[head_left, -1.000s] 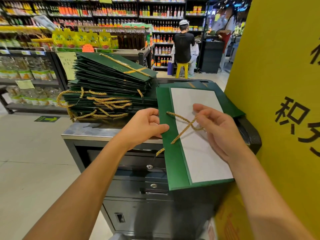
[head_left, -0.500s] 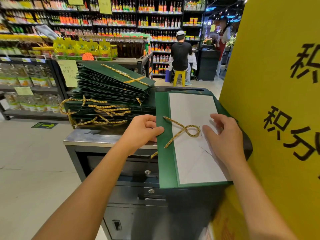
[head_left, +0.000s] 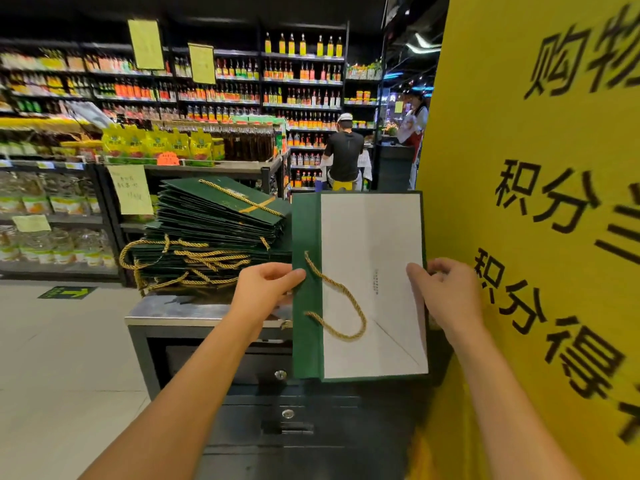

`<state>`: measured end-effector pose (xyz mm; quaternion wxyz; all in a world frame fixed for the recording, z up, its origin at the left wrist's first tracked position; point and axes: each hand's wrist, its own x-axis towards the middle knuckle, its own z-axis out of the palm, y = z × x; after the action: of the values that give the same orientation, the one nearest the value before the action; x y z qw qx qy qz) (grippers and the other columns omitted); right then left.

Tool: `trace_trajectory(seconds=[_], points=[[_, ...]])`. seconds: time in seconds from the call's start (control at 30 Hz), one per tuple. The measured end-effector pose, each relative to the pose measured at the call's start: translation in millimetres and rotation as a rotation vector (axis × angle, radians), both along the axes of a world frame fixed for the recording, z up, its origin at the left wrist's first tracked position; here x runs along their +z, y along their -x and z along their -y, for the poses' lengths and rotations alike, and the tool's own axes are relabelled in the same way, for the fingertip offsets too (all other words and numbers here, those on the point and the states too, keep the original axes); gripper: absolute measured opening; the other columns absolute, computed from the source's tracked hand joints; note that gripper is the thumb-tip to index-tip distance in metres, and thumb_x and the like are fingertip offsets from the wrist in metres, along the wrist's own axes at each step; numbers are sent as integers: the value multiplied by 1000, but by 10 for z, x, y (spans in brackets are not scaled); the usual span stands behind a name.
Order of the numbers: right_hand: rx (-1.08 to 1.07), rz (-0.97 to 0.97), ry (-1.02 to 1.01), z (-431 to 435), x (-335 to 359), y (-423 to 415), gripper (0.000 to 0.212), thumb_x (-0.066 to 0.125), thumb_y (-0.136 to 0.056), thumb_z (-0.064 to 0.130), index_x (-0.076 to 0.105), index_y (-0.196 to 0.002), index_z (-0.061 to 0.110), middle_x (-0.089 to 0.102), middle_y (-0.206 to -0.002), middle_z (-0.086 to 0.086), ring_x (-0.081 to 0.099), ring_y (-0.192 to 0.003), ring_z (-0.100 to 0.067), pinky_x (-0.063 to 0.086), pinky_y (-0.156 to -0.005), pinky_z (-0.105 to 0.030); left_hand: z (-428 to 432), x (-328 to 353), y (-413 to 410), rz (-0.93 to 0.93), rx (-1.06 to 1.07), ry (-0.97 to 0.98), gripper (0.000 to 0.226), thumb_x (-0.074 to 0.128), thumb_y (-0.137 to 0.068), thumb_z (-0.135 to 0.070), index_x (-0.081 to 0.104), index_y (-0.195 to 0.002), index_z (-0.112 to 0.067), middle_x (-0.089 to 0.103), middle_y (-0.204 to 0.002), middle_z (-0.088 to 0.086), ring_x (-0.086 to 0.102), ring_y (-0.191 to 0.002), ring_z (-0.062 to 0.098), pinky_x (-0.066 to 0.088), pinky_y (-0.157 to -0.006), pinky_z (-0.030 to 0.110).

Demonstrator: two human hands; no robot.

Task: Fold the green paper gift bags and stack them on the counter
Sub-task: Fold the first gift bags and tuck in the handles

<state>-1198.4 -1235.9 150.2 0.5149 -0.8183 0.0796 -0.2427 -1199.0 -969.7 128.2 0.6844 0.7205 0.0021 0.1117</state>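
Green paper gift bag (head_left: 306, 341), flattened with its white inner face turned up, is held between both hands over the right end of the bench (head_left: 194, 315). A gold rope handle (head_left: 343, 301) loops across the border between the green strip and the white panel. The left hand (head_left: 266, 289) pinches the bag's left edge, thumb on top and fingers (head_left: 277, 271) curled beneath. The right hand (head_left: 446, 292) grips the right edge, its fingers clamped round the paper. Just beside the bag, on the left, a tall stack of folded green bags (head_left: 214, 226) sits on the bench, gold handles hanging off its near side. Below the steel top are dark drawers with locks (head_left: 280, 374). A yellow sign (head_left: 540, 209) with black characters stands close on the right. Behind, shop shelves (head_left: 221, 95) hold bottles, and a person in a black shirt (head_left: 344, 155) faces away in the aisle.
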Motion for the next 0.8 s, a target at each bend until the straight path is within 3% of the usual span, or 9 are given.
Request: trace_trajectory(seconds=[0.07, 0.1, 0.17, 0.37, 0.5, 0.6, 0.7, 0.8], points=[[36, 114, -95, -25, 213, 134, 21, 69, -95, 32, 61, -112, 23, 63, -76, 0, 60, -72, -13, 58, -73, -40, 10, 113, 60, 61, 5, 3, 10, 75, -91, -18, 79, -97, -11, 78, -87, 4, 68, -73, 13, 58, -66, 26], [75, 171, -140, -40, 320, 193, 13, 67, -97, 32, 58, -106, 28, 62, -76, -1, 59, -71, -12, 55, -69, -34, 25, 190, 90, 89, 8, 28, 11, 74, -92, -18, 78, -98, -11, 75, -83, 3, 60, -63, 10, 51, -56, 21], [135, 266, -229, -49, 510, 262, 4, 63, -99, 32, 60, -99, 30, 63, -73, -2, 59, -64, -7, 52, -59, -24, 38, 352, 130, 145, 10, 67, 11, 73, -93, -19, 78, -100, -12, 68, -79, 9, 51, -57, 11, 42, -49, 19], [214, 479, -425, 23, 900, 336, 32, 45, -107, 33, 64, -89, 14, 68, -72, -6, 60, -58, -18, 44, -45, -24, 47, 814, 268, 381, 28, 86, 18, 69, -95, -16, 75, -109, -7, 77, -90, 13, 71, -74, 19, 55, -58, 25], [302, 434, -602, 84, 947, 370, 35, 45, -107, 30, 64, -85, 10, 69, -71, 3, 64, -60, -13, 47, -49, -24, 6, 847, 273, 399, -32, 79, 17, 65, -94, 0, 76, -106, -8, 78, -99, 8, 75, -90, 19, 61, -68, 30], [301, 242, -502, 180, 784, 350, 27, 56, -102, 34, 68, -83, 19, 71, -90, 2, 67, -82, -13, 53, -65, -28, 1, 748, 263, 291, -85, 175, 18, 60, -98, -2, 73, -108, -7, 79, -95, 3, 73, -82, 15, 58, -65, 23], [336, 151, -326, 215, 535, 277, 5, 72, -92, 18, 69, -95, 18, 71, -101, 0, 65, -96, -13, 48, -74, -28, 7, 579, 220, 207, -82, 172, 14, 60, -100, -8, 71, -108, -4, 78, -90, 7, 73, -78, 17, 59, -67, 26], [255, 134, -231, 163, 297, 163, 16, 74, -89, 6, 68, -102, 14, 67, -103, 1, 62, -96, -9, 48, -76, -24, 10, 386, 143, 139, -36, 76, 11, 68, -95, -8, 68, -104, -2, 75, -84, 9, 70, -74, 20, 61, -65, 29]])
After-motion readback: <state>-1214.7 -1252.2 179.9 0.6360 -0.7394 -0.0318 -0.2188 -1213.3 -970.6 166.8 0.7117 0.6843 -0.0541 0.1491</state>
